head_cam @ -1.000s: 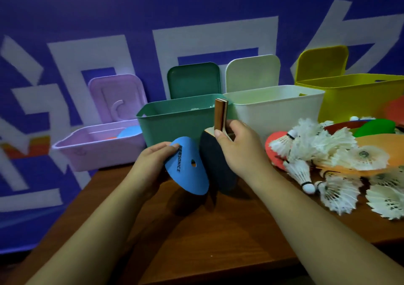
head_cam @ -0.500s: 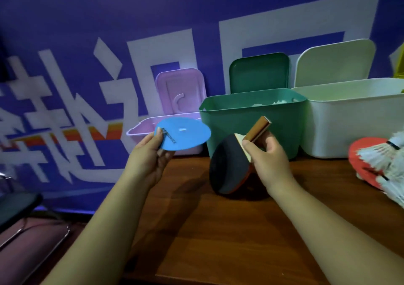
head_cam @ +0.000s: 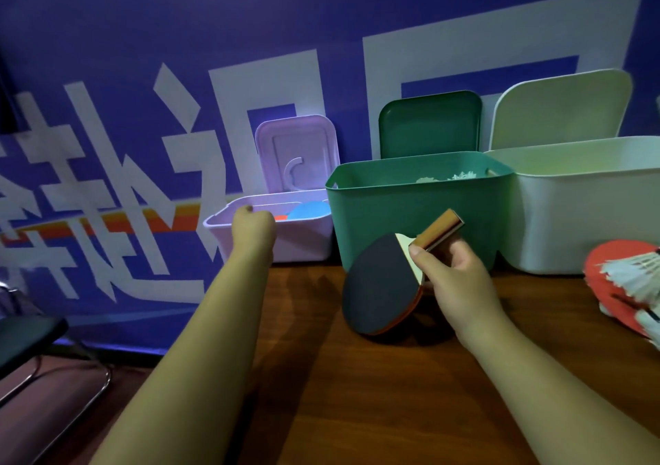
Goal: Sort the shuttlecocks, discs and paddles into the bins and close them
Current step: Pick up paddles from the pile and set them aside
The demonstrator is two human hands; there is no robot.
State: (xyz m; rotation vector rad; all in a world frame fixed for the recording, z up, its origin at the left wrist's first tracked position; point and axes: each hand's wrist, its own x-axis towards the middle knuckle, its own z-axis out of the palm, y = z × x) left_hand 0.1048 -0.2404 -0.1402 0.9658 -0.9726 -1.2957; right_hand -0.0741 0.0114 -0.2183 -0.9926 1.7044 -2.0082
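Spanning the foreground, wooden table carries three open bins, lids upright: white bin, green bin with shuttlecocks inside, lilac bin leftmost. Paddle stands tilted before the green bin, blade edge seemingly on the table. Right hand grips its handle, fingers curled. Left hand hangs over the lilac rim, fingers hidden; grip cannot be told. Blue disc lies inside that bin.

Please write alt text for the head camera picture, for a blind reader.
The right hand grips a black-faced table tennis paddle with a wooden handle in front of the open green plastic bin; the left hand is at the rim of the open lilac plastic bin, which holds a blue disc.
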